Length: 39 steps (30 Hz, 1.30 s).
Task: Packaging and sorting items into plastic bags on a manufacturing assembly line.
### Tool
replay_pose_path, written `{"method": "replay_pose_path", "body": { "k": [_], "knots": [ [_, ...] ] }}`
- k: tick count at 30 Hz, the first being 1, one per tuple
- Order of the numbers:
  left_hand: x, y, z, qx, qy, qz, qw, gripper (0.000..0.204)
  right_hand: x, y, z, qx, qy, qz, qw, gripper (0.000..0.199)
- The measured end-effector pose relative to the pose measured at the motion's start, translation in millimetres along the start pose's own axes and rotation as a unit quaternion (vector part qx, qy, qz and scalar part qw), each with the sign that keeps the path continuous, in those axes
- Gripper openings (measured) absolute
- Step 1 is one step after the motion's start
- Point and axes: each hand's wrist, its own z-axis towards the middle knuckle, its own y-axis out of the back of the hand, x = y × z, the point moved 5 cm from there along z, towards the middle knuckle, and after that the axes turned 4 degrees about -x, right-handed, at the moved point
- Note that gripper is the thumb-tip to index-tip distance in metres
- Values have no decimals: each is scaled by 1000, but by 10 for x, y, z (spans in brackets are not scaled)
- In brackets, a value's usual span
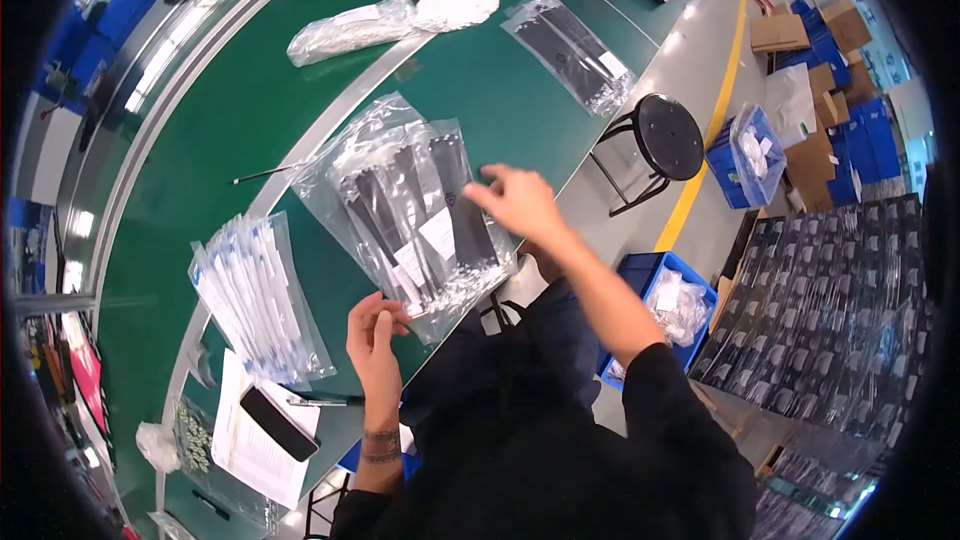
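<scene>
A green table [450,80] carries bags of black strips [375,205], white-filled bags [262,295] and papers [250,460].

Two hands [522,204], one stool [668,136] and one phone [280,423] show.

Bright, fairly even light fills the room, throwing white glints across the clear bags [420,212] by the near edge of the bench [440,85]. Beyond that edge, the floor [690,70] shines. Straight lines bow outward; detail seems softer toward the black margins.

bags [408,220]: glossy, wrinkled plastic | tabletop [455,75]: smooth | sheet [265,470]: matt paper
</scene>
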Motion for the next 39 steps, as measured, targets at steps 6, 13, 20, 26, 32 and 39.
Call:
{"method": "replay_pose_path", "body": {
  "k": [6, 13, 20, 26, 32, 39],
  "knots": [
    [-9, 25, -69, -2, -12, -57, 998, 21, 303, -414, -273, -127, 41, -84, 988, 73],
    [38, 99, -92, 25, -3, -75, 997, 24, 116, -295, -299, -74, 6, 185, 980, 48],
    [-59, -144, -106, 54, 82, -262, 960, 30, 807, -519, -1127, 203, 76, 339, 915, 37],
    [10, -57, -129, 49, 132, -333, 932, 40, 832, -438, -992, 81, 93, 187, 975, 44],
    [-1, 106, -183, 15, 141, -328, 934, 40, 819, -513, -910, -77, 144, -174, 971, 74],
    [29, 277, -164, 2, 119, -330, 936, 38, 712, -502, -902, -55, 160, -39, 985, 56]
  ]
}}
